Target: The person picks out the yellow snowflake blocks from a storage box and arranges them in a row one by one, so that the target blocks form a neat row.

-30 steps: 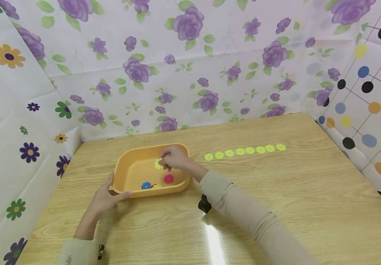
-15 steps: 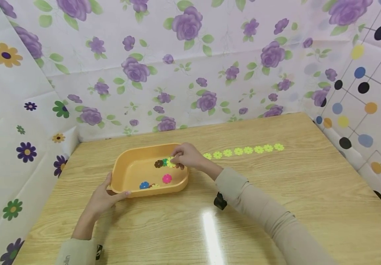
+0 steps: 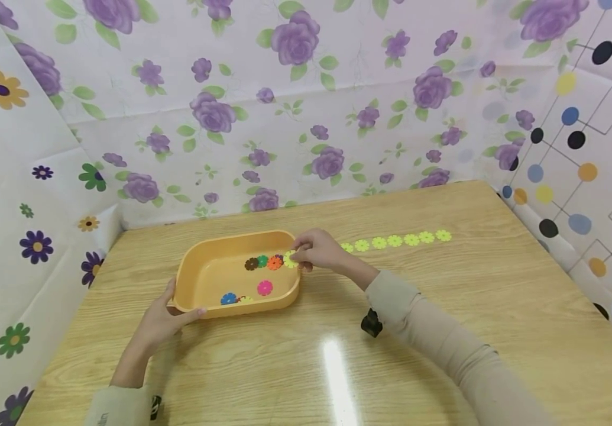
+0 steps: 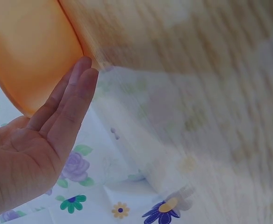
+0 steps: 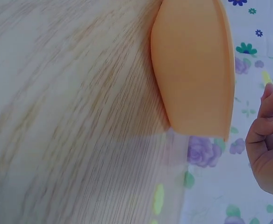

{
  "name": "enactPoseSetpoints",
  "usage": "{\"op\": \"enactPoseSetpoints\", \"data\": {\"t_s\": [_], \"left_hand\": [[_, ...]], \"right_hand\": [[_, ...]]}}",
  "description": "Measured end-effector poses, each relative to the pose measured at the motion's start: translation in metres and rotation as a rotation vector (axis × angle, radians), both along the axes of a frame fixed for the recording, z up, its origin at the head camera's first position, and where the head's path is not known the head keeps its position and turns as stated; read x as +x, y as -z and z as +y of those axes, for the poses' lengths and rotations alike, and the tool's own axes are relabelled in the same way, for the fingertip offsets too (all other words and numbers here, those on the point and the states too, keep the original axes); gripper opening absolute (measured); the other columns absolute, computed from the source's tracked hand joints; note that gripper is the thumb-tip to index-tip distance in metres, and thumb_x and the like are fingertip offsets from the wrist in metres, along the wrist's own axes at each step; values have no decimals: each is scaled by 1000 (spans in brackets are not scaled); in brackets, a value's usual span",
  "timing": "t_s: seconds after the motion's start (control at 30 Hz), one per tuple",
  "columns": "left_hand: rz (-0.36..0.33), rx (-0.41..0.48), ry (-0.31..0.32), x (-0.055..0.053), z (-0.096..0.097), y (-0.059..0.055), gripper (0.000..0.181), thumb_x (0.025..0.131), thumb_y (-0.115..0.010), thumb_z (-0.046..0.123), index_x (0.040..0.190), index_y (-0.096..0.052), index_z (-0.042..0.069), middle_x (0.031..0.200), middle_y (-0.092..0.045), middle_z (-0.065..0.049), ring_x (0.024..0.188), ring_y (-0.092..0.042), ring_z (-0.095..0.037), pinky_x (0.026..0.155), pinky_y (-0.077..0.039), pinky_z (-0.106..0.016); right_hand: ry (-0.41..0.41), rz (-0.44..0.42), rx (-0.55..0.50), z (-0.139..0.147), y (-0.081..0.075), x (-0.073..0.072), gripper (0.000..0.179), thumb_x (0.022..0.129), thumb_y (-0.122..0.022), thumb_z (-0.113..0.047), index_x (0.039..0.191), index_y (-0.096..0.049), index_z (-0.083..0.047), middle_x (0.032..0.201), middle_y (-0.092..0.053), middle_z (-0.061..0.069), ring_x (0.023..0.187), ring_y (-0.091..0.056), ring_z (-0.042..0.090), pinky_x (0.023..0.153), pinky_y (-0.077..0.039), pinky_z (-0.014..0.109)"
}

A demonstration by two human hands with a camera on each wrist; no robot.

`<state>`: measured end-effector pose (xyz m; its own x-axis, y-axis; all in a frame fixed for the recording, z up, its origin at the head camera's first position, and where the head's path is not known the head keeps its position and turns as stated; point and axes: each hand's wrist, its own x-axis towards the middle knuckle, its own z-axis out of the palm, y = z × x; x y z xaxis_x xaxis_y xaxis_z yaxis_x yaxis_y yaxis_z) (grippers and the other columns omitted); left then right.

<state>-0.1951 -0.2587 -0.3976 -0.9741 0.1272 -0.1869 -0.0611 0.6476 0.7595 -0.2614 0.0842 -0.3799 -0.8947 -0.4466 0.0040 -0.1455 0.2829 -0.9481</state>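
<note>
An orange plastic basin [image 3: 215, 275] stands on the table, with its near left corner held by my left hand [image 3: 159, 319]. The thumb lies over the front rim; the left wrist view shows the fingers against the basin's outer side. Above the basin's right end, my right hand [image 3: 320, 249] pinches a yellow flower-shaped plastic piece [image 3: 289, 260] between thumb and fingertips. Inside lie flower pieces: brown [image 3: 251, 264], green [image 3: 262, 261], orange [image 3: 274, 263], pink [image 3: 265, 288] and blue [image 3: 228, 299]. Purple, red and yellow ones are partly hidden.
A row of several yellow flower pieces [image 3: 394, 241] runs along the wooden table [image 3: 263, 367] right of the basin; my right hand hides its near end. Flower-patterned sheets [image 3: 306, 136] hang behind and at the left, a dotted sheet [image 3: 577, 171] at the right.
My right hand has moved right, from inside the basin toward its right rim, carrying the yellow piece. Brown, green and orange pieces have come into view. My left hand keeps its hold.
</note>
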Motion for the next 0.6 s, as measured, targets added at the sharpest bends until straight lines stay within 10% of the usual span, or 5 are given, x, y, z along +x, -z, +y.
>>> {"op": "enactPoseSetpoints", "data": {"t_s": [0.6], "left_hand": [[-10, -17, -10, 0, 0, -1, 105, 79, -70, 38, 146, 4, 5, 109, -57, -25, 78, -55, -18, 58, -47, -32]], "right_hand": [[122, -55, 65, 67, 17, -1, 25, 84, -63, -6, 104, -61, 8, 63, -62, 10, 54, -57, 22, 57, -49, 39]]}}
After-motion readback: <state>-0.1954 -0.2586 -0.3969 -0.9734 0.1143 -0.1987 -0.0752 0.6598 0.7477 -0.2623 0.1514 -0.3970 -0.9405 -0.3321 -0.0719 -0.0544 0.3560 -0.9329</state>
